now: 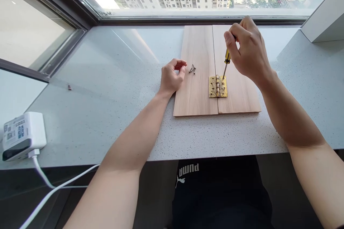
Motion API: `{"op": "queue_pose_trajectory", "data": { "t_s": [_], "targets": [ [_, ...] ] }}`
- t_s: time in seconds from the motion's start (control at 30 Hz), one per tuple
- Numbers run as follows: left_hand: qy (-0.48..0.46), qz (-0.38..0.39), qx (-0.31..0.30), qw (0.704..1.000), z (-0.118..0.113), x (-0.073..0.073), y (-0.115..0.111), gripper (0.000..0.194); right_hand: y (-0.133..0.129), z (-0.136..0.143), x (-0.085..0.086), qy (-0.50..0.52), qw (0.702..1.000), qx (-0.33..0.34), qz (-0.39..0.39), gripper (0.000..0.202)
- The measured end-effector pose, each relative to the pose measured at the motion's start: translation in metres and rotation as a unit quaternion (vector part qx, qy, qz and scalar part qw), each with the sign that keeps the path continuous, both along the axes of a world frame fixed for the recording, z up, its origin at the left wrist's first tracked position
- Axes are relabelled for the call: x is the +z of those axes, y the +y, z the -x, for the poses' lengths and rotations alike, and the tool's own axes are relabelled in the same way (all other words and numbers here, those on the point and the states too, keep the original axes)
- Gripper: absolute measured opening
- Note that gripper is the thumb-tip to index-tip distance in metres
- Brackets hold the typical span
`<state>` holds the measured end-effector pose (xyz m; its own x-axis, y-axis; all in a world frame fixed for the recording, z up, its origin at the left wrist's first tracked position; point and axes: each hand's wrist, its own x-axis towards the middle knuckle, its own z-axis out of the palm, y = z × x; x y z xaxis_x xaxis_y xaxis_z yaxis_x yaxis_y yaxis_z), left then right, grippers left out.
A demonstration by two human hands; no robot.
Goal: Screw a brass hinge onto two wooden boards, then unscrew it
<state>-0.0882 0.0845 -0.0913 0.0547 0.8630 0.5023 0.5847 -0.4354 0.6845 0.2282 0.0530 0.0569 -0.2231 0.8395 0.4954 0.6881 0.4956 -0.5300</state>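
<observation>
My right hand [248, 48] is closed around the handle of a screwdriver [227, 57] with yellow and black on it. The tip of its shaft meets the upper part of a brass-coloured hinge's [218, 86] right leaf. This hinge lies open flat across the seam between a left wooden board [196, 93] and a right wooden board [242, 96]. Screw heads show in the right leaf, while the left leaf has dark holes. My left hand [173, 76] rests at the left board's edge, fingers curled in towards the thumb. Just right of it several loose screws [192, 69] lie on the left board.
Both boards lie on a speckled white windowsill counter [120, 78]. A white power adapter [24, 136] with a white cable [53, 193] sits at the counter's left front. One small object [69, 87] lies farther left. Window glass is behind, and a white cabinet [326, 14] stands at right.
</observation>
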Motion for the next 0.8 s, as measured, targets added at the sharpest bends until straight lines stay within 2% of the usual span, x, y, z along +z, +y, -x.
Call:
{"op": "queue_pose_trajectory", "data": {
  "t_s": [0.13, 0.23, 0.57, 0.7, 0.8],
  "targets": [
    [0.001, 0.008, 0.001, 1.000, -0.001, 0.001, 0.000, 0.016, -0.015, 0.006, 0.008, -0.083, 0.993, -0.079, 0.035, 0.052],
    [0.001, 0.006, 0.001, 1.000, -0.001, 0.002, 0.000, 0.016, -0.017, 0.007, 0.009, -0.121, 0.987, -0.095, 0.038, 0.051],
    [-0.002, 0.002, 0.009, 1.000, -0.004, 0.001, -0.001, 0.016, -0.033, -0.003, 0.023, -0.244, 0.969, 0.034, 0.030, 0.024],
    [-0.004, 0.000, 0.004, 1.000, -0.004, 0.001, -0.002, 0.016, -0.030, -0.010, 0.018, -0.217, 0.976, 0.016, 0.031, 0.031],
    [-0.001, 0.006, 0.006, 1.000, -0.003, 0.002, -0.002, 0.016, -0.023, -0.014, 0.010, -0.173, 0.984, -0.038, 0.016, 0.051]
  ]
}}
